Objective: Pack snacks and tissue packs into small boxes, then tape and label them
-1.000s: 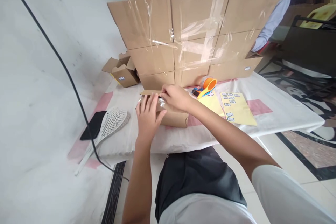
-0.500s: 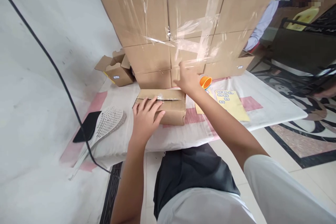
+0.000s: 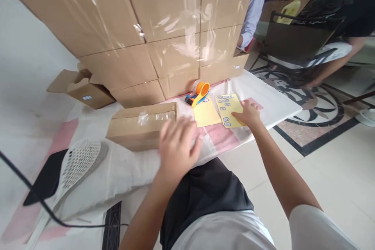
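My right hand [image 3: 249,114] rests at the right edge of a yellow sheet of stickers [image 3: 230,105], thumb apart from the fingers and touching the paper. My left hand [image 3: 178,146] hovers at the front right of a closed cardboard box [image 3: 140,125]; it is blurred, with fingers slightly bent and nothing in them. Clear tape runs along the top of this box. Another yellow sheet [image 3: 206,114] lies between the box and the sticker sheet. Behind it sits an orange tape dispenser [image 3: 202,89] with a blue part.
A tall wall of taped cardboard boxes [image 3: 172,19] stands at the table's back. An open carton [image 3: 88,91] is at the left, near a white mesh-headed racket [image 3: 79,164] and a black flat object [image 3: 43,179]. A black cable [image 3: 38,199] crosses the left. People are beyond.
My left hand has come off the box top and moved right. My right hand has moved from behind the box to the sticker sheet. The view has turned right.
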`<state>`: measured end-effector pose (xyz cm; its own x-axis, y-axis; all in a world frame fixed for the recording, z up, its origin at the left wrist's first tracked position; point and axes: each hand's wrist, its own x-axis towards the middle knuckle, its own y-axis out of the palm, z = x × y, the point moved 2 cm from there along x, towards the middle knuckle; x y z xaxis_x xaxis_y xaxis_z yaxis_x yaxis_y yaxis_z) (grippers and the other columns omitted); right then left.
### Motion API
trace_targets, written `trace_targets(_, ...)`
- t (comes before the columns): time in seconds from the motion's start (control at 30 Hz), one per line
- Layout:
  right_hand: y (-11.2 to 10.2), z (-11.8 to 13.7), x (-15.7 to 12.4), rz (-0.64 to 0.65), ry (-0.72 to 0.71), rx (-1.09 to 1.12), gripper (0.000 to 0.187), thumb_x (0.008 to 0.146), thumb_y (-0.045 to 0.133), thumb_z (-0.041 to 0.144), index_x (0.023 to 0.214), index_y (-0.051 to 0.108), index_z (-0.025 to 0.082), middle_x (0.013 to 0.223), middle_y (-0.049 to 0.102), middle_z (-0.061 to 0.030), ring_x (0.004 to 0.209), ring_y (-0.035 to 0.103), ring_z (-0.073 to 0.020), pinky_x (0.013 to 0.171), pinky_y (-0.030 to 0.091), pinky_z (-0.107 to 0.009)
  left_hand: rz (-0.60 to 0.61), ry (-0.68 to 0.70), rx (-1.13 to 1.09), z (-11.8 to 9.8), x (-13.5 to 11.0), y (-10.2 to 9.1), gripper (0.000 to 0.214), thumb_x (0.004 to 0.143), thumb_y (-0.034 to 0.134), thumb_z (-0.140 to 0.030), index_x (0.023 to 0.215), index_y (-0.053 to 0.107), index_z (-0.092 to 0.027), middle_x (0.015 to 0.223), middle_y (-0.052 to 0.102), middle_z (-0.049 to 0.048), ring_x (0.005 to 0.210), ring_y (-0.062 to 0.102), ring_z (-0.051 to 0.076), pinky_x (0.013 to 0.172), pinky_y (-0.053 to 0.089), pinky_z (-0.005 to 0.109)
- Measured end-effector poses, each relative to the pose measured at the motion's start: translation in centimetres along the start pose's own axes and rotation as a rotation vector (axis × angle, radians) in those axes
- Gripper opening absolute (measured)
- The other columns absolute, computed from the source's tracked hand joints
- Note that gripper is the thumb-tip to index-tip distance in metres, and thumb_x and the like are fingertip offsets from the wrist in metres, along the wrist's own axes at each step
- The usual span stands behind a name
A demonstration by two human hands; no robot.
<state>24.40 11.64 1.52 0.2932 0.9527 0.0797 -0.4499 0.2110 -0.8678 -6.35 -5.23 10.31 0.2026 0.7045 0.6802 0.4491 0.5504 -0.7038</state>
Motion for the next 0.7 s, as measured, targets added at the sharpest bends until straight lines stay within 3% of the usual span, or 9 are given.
trace_targets(0.07, 0.3, 0.6, 0.5, 0.065, -0.01, 0.072, 0.088, 0.066, 0.076, 0.025, 0.147, 0.044, 0.011, 0.133, 0.061, -0.0264, 0.132, 0.051, -0.0492, 0.107, 0.041, -0.065, 0.07, 0.04, -0.148, -2.2, 0.3, 4.4, 0.017, 0.098, 0.058, -0.026, 0.11, 0.07, -0.024, 0.113, 0.079, 0.0046, 0.11, 0.072, 0.024, 0.111, 0.042, 0.044)
trace_targets(0.13, 0.4, 0.8, 0.4, 0.139, -0.005, 0.269, 0.095, 0.068, 0.07, 0.019, 0.155, 0.034, 0.013, 0.127, 0.066, -0.0224, 0.122, 0.061, -0.0432, 0.102, 0.049, -0.061, 0.194, -0.023, -0.259, -3.4, 0.9, 8.7, 0.016, 0.097, 0.06, -0.025, 0.109, 0.07, -0.024, 0.106, 0.08, 0.0036, 0.102, 0.073, 0.023, 0.101, 0.048, 0.042)
trace_targets(0.2, 0.1, 0.7, -0.5, 0.208, -0.007, 0.576, 0.099, 0.071, 0.065, 0.019, 0.161, 0.023, 0.014, 0.125, 0.069, -0.0192, 0.11, 0.069, -0.0368, 0.095, 0.056, -0.056, 0.273, -0.15, -0.346, -3.6, 1.7, 11.9, 0.021, 0.094, 0.064, -0.024, 0.115, 0.069, -0.023, 0.111, 0.078, 0.0056, 0.107, 0.071, 0.025, 0.097, 0.05, 0.043)
trace_targets(0.27, -0.5, 0.2, -2.0, 0.249, -0.059, 0.866, 0.093, 0.076, 0.066, 0.024, 0.159, 0.027, 0.016, 0.129, 0.069, -0.0181, 0.108, 0.072, -0.0341, 0.093, 0.059, -0.054, 0.285, -0.271, -0.444, -3.2, 2.3, 13.7, 0.032, 0.09, 0.071, -0.026, 0.122, 0.067, -0.023, 0.125, 0.073, 0.0086, 0.118, 0.068, 0.028, 0.1, 0.05, 0.044)
trace_targets(0.37, -1.9, -0.5, -4.5, 0.229, -0.158, 1.093, 0.069, 0.08, 0.075, 0.037, 0.143, 0.051, 0.022, 0.138, 0.067, -0.0148, 0.118, 0.069, -0.034, 0.1, 0.059, -0.052, 0.344, -0.477, -0.716, -2.9, 2.3, 14.8, 0.059, 0.084, 0.077, -0.029, 0.139, 0.056, -0.026, 0.127, 0.071, 0.0105, 0.119, 0.068, 0.027, 0.099, 0.053, 0.042)
trace_targets(0.47, -2.9, -1.0, -6.4, 0.222, -0.145, 1.215, 0.061, 0.082, 0.081, 0.045, 0.136, 0.06, 0.026, 0.14, 0.068, -0.0106, 0.12, 0.069, -0.0332, 0.1, 0.059, -0.05, 0.352, -0.694, -1.032, -3.3, 1.5, 15.1, 0.061, 0.089, 0.072, -0.033, 0.144, 0.049, -0.024, 0.093, 0.075, 0.0041, 0.093, 0.073, 0.02, 0.085, 0.057, 0.034)
trace_targets(0.57, -2.6, -1.0, -8.2, 0.334, -0.039, 1.324, 0.055, 0.079, 0.086, 0.044, 0.126, 0.067, 0.024, 0.129, 0.073, -0.0098, 0.111, 0.072, -0.0309, 0.093, 0.061, -0.044, 0.202, -0.724, -1.122, -4.0, 1.0, 14.8, 0.052, 0.091, 0.072, -0.036, 0.137, 0.05, -0.023, 0.082, 0.071, 0.0003, 0.081, 0.07, 0.015, 0.078, 0.056, 0.027)
trace_targets(0.7, -0.3, 0.3, -12.1, 0.524, 0.105, 1.646, 0.041, 0.078, 0.082, 0.056, 0.102, 0.073, 0.024, 0.103, 0.077, -0.0076, 0.088, 0.073, -0.0266, 0.07, 0.058, -0.036, -0.024, -0.702, -1.06, -4.7, 0.4, 14.5, 0.038, 0.091, 0.074, -0.037, 0.121, 0.055, -0.023, 0.084, 0.071, 0.0009, 0.082, 0.072, 0.015, 0.075, 0.056, 0.025)
